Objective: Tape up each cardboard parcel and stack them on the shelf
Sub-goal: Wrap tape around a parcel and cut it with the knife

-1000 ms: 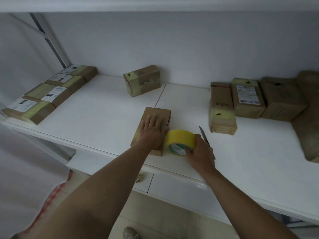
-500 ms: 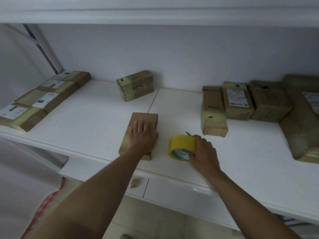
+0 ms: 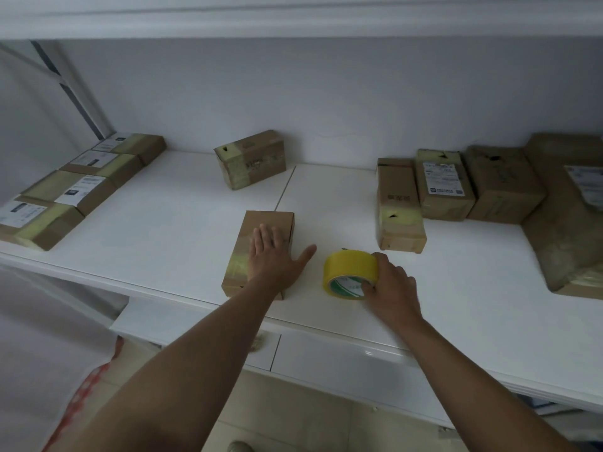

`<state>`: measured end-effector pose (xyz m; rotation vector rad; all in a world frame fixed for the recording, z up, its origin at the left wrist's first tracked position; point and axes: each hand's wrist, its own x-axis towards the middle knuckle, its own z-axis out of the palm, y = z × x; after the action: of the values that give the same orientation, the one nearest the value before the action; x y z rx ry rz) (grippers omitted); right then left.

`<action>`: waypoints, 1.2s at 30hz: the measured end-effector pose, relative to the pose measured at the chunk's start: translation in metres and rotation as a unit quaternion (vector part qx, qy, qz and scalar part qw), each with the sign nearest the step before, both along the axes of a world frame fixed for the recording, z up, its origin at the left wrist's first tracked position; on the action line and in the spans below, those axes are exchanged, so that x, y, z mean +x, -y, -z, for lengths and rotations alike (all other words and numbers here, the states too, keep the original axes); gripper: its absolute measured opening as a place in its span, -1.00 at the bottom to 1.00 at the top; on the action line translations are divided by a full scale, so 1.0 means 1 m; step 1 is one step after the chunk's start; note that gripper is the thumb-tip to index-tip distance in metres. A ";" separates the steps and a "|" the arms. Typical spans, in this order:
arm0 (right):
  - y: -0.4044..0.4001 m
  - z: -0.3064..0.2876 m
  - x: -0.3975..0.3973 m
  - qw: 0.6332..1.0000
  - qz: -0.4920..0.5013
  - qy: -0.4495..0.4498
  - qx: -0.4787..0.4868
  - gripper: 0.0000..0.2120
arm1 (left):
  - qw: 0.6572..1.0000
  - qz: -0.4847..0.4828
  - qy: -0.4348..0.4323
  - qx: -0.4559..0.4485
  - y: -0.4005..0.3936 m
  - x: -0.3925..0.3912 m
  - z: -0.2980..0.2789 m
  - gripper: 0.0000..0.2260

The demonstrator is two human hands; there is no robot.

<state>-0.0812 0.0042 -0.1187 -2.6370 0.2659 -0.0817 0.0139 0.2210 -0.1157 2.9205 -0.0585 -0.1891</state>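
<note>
Head view: the left hand [image 3: 272, 256] lies flat on a cardboard parcel [image 3: 261, 249] near the white shelf's [image 3: 163, 230] front edge, fingers straight, thumb spread. Just beside it, the right hand [image 3: 391, 288] curls its fingers round a yellow tape roll [image 3: 350, 270] standing on edge.

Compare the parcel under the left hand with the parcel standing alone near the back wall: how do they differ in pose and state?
The parcel under the left hand lies flat near the shelf's front edge, pressed by the open left hand; the back parcel stands on a long side, untouched. The near one runs front to back; the back one sits crosswise at an angle. Both are brown cardboard with yellowish tape at one end. The right hand grips the yellow tape roll.
</note>
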 end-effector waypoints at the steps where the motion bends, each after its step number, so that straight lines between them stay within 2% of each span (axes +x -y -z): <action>1: 0.004 0.000 -0.001 1.000 0.001 -0.001 -0.011 -0.57 | 1.000 -0.001 0.001 -0.002 0.000 0.000 -0.001 0.07; 4: 0.009 0.000 -0.001 1.000 -0.014 -0.013 -0.008 -0.53 | 1.000 -0.002 -0.003 -0.006 0.000 -0.001 -0.003 0.17; 7: 0.018 -0.002 -0.004 0.996 -0.056 -0.054 0.040 -0.30 | 1.000 0.004 -0.010 0.001 -0.001 -0.001 -0.004 0.25; 9: 0.032 -0.001 -0.011 0.991 -0.090 -0.095 0.041 -0.24 | 1.000 0.009 -0.017 0.008 -0.001 0.000 -0.005 0.27; 11: 0.047 0.003 -0.018 0.990 -0.091 -0.106 0.033 -0.34 | 1.000 0.008 -0.021 0.012 0.000 0.000 -0.005 0.29; 15: 0.057 0.010 -0.015 0.996 -0.041 -0.045 -0.064 -0.64 | 1.000 0.008 -0.020 0.019 0.000 0.001 -0.004 0.30; 18: 0.049 0.009 -0.005 0.992 -0.066 -0.036 -0.097 -0.75 | 0.999 0.010 -0.015 0.027 0.000 0.000 -0.004 0.30; 22: 0.044 0.006 0.011 0.992 -0.057 -0.085 -0.068 -0.84 | 0.999 0.010 -0.006 0.034 0.000 -0.002 -0.005 0.29; 24: 0.044 -0.005 0.018 0.997 -0.042 -0.059 -0.038 -0.89 | 0.999 0.009 -0.007 0.035 0.000 -0.003 -0.006 0.30; 26: 0.043 -0.023 0.025 0.999 -0.034 0.005 0.027 -0.97 | 0.999 0.011 -0.008 0.040 0.000 -0.004 -0.007 0.30; 29: 0.025 -0.063 0.036 0.977 -0.033 0.077 0.196 -0.70 | 0.999 0.016 -0.007 0.041 0.001 -0.004 -0.006 0.27; 31: 0.003 -0.085 0.047 0.940 -0.030 0.076 0.331 -0.62 | 0.999 0.014 -0.002 0.040 0.001 -0.003 -0.005 0.26; 33: -0.025 -0.102 0.060 0.896 -0.033 0.073 0.437 -0.66 | 0.999 0.014 0.008 0.038 0.000 -0.003 -0.004 0.25; 36: -0.063 -0.111 0.081 0.835 -0.023 0.074 0.545 -0.68 | 1.000 0.011 0.007 0.027 0.000 -0.002 -0.003 0.20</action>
<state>-0.0006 0.0676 -0.0077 -1.4781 0.1248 -0.0831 0.0114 0.2209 -0.1131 2.9758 -0.0902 -0.1759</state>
